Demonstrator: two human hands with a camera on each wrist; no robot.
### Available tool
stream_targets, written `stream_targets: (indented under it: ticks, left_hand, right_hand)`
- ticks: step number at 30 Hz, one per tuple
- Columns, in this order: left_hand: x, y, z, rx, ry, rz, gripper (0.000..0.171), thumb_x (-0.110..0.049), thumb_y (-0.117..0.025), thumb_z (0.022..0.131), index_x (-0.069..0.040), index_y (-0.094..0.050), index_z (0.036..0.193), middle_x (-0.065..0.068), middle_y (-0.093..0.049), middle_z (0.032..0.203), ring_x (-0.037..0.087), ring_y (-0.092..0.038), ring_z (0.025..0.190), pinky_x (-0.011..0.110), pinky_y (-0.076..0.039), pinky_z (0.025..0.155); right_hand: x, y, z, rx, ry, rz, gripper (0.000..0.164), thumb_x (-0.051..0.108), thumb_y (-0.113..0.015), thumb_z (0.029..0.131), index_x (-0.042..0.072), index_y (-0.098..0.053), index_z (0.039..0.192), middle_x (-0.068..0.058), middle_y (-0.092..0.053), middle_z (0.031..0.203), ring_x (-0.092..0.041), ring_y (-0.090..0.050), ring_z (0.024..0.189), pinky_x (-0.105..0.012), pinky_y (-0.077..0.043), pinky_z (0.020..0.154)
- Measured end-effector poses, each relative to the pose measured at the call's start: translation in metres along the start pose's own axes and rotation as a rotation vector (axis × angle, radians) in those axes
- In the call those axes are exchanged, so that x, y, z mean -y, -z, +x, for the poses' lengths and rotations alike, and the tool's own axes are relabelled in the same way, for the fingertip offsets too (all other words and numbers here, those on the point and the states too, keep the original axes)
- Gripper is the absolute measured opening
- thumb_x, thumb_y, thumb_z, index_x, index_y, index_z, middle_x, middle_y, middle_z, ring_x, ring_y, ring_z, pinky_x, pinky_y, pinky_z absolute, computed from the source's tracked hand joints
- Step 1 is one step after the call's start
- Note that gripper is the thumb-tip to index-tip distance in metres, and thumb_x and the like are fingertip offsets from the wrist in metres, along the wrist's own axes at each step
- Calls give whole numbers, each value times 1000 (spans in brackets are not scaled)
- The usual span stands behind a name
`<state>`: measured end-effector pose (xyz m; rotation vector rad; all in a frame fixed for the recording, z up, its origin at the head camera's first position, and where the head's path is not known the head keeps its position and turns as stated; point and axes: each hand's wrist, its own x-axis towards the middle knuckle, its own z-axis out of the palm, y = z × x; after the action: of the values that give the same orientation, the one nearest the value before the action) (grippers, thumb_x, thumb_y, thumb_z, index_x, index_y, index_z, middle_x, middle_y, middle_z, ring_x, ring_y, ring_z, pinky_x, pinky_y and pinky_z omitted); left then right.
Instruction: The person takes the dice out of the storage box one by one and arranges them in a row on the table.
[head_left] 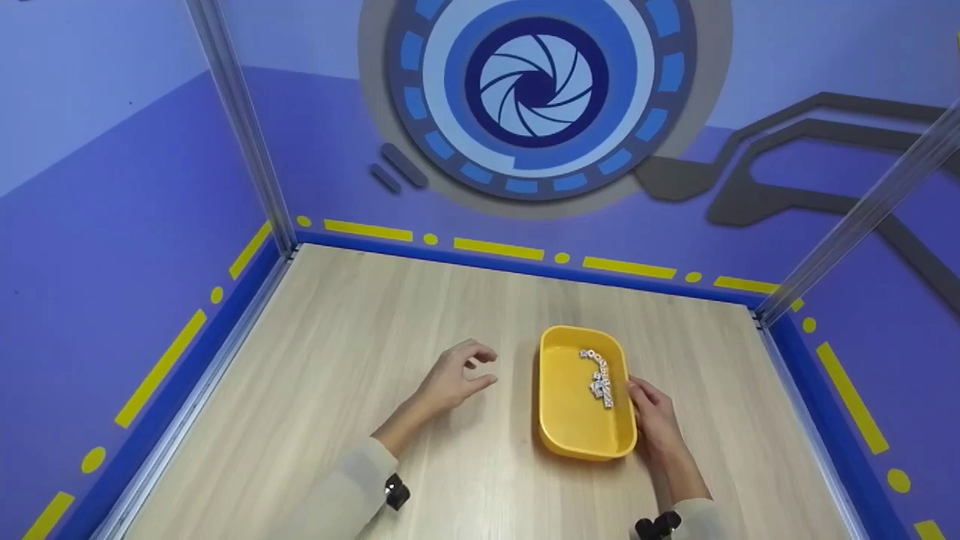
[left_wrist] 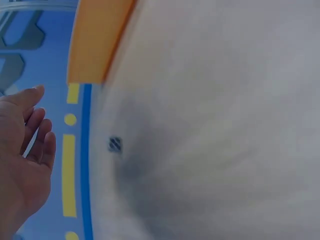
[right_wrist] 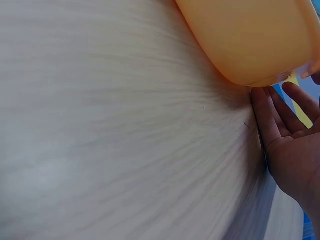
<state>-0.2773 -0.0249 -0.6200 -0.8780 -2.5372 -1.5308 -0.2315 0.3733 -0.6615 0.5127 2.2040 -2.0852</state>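
Observation:
A yellow plastic tub point(head_left: 577, 405) stands right of the middle of the tabletop, a group of small white patterned beads or cubes point(head_left: 602, 382) lying along the right part of its floor. My right hand point(head_left: 656, 416) holds the tub by its right wall, thumb at the rim. In the right wrist view, fingers point(right_wrist: 267, 112) reach to the tub's lower edge. To the left of the tub, my left hand point(head_left: 454, 379) hovers with loosely bent fingers, thumb and fingertips apart. The left wrist view shows one small dark-and-white striped cube point(left_wrist: 115, 145) near that hand.
The light wood tabletop point(head_left: 360, 330) is bounded by blue-purple printed walls point(head_left: 322, 165) at the back and both sides. Metal posts point(head_left: 251, 142) rise at the back corners, and metal rails run along the side edges.

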Motion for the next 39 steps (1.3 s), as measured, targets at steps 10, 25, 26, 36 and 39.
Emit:
stream_targets:
  ticks: [10,25,26,36,39]
  left_hand:
    - [-54,-55,37,-50,-42,-73,30,-20,-78,86,-13,-67,113,2,-65,108,17,-64,101,30,-56,84]
    - [-91,-154,66,-5,-131,42,28,-18,-79,86,-11,-68,110,-3,-65,102,10,-65,94,17,-52,81]
    - [-90,-159,68,-3,-117,55,29,-18,-79,85,-11,-68,111,-4,-65,102,11,-65,94,16,-51,80]
    - [-72,-193,76,76,125,102,34,-19,-80,84,-11,-67,114,-3,-65,102,8,-62,92,11,-46,76]
    - [-66,-196,77,97,155,122,30,-18,-81,83,-12,-67,109,-4,-65,97,4,-60,85,12,-45,73]
  right_hand:
    - [-2,0,1,4,12,-3,57,50,-54,98,14,-52,143,-14,-58,134,-20,-64,106,-30,-56,84]
    - [-4,2,1,44,72,49,55,44,-54,101,7,-51,142,-19,-56,136,-23,-65,107,-34,-56,85]
    - [-4,3,1,41,76,45,55,44,-54,100,8,-51,141,-19,-56,136,-22,-65,106,-34,-56,85]
    - [-4,2,2,20,51,29,54,46,-56,99,11,-54,140,-14,-57,135,-18,-65,107,-31,-56,84]
    - [-3,-1,1,13,51,13,55,46,-56,99,10,-54,140,-15,-56,137,-20,-64,111,-30,-56,86]
